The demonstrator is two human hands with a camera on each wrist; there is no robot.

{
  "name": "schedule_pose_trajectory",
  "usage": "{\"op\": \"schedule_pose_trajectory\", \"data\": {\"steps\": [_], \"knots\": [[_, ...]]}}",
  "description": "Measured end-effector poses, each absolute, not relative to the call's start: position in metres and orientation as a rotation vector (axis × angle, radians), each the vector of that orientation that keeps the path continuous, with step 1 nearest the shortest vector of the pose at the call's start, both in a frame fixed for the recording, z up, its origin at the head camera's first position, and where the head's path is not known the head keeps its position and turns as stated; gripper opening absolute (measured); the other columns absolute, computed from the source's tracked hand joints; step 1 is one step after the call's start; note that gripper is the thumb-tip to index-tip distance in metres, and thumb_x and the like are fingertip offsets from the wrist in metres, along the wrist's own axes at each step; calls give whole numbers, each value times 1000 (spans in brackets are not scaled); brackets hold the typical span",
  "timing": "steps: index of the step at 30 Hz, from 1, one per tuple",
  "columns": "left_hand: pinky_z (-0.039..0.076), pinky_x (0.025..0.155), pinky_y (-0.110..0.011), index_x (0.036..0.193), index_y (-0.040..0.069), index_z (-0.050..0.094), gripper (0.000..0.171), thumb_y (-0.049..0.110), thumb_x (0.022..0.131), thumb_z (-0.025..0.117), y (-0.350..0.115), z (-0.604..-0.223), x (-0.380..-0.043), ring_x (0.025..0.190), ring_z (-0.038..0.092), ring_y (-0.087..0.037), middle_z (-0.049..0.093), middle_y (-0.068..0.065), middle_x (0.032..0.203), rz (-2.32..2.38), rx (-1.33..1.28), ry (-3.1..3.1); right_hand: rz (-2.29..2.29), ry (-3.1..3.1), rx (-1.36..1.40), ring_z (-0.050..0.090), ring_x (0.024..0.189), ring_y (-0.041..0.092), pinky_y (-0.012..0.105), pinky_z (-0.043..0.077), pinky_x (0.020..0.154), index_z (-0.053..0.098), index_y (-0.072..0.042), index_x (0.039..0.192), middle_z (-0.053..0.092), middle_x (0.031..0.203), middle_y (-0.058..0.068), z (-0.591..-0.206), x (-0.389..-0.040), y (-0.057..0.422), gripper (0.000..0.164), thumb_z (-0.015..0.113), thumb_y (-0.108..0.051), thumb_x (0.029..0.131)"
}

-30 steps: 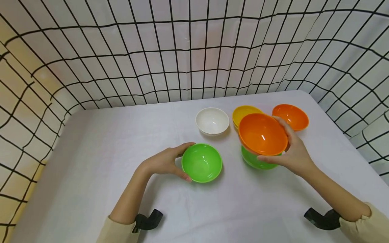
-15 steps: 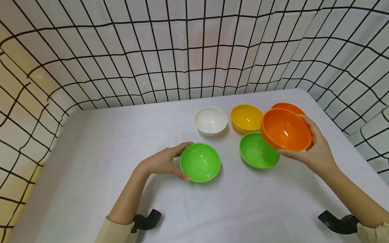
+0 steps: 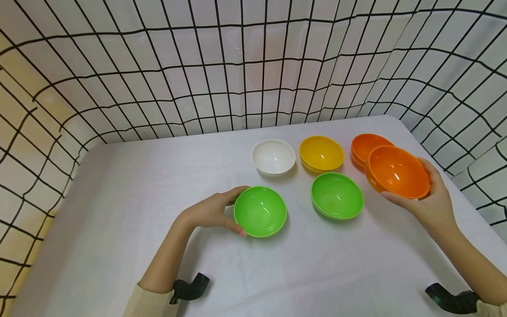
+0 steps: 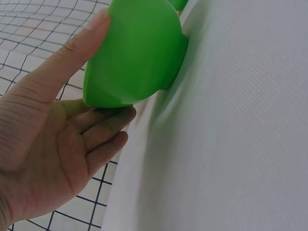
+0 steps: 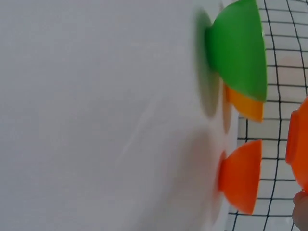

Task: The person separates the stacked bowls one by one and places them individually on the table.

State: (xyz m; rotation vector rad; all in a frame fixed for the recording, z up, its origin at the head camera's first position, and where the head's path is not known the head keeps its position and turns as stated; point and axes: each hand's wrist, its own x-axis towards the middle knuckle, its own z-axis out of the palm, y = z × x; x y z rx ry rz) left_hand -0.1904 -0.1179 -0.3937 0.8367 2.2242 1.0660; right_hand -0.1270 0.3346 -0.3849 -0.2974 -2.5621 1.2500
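My left hand [image 3: 215, 212] holds the left side of a green bowl [image 3: 260, 211] that stands upright on the table. In the left wrist view its thumb lies on the green bowl [image 4: 137, 53] near the rim, with the fingers on the other side. Above the table, my right hand [image 3: 429, 198] grips an orange bowl [image 3: 397, 172] by its right side, tilted a little. Just behind it a second orange bowl [image 3: 366, 145] stands on the table, partly covered. Only a fingertip [image 5: 301, 209] and part of the held orange bowl [image 5: 301, 144] show in the right wrist view.
A second green bowl [image 3: 337, 196] stands between the hands. Behind it are a yellow bowl [image 3: 321, 154] and a white bowl [image 3: 273, 157]. White cloth covers the table [image 3: 158, 176]. A black wire grid [image 3: 245, 66] rises along the back and sides.
My right hand has carried the orange bowl rightward, from above the second green bowl to in front of the other orange bowl. The left hand keeps its hold on the green bowl.
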Motion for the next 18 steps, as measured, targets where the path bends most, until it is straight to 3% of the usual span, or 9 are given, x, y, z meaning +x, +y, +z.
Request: {"op": "schedule_pose_trajectory", "data": {"steps": [10, 16, 18], "knots": [[31, 108, -40, 144, 22, 28, 104, 42, 59, 85, -117, -397, -192, 131, 38, -19, 40, 6, 142, 1039, 817, 2247, 1090, -2632, -475, 27, 129, 15, 16, 34, 98, 15, -39, 145, 25, 148, -8, -439, -123, 385, 96, 78, -31, 73], [31, 108, -40, 144, 23, 29, 103, 43, 59, 84, -118, -397, -192, 130, 39, -18, 42, 8, 140, 1038, 820, 2248, 1133, -2663, -528, 22, 133, 31, 48, 27, 109, 10, -29, 148, 20, 151, 8, -426, -114, 367, 96, 74, -30, 77], [31, 108, -39, 143, 24, 29, 103, 43, 59, 85, -118, -397, -192, 130, 39, -17, 42, 9, 140, 1041, 819, 2247, 1143, -2672, -545, 21, 133, 32, 52, 25, 109, 10, -26, 149, 19, 151, 12, -421, -111, 361, 96, 74, -30, 78]]}}
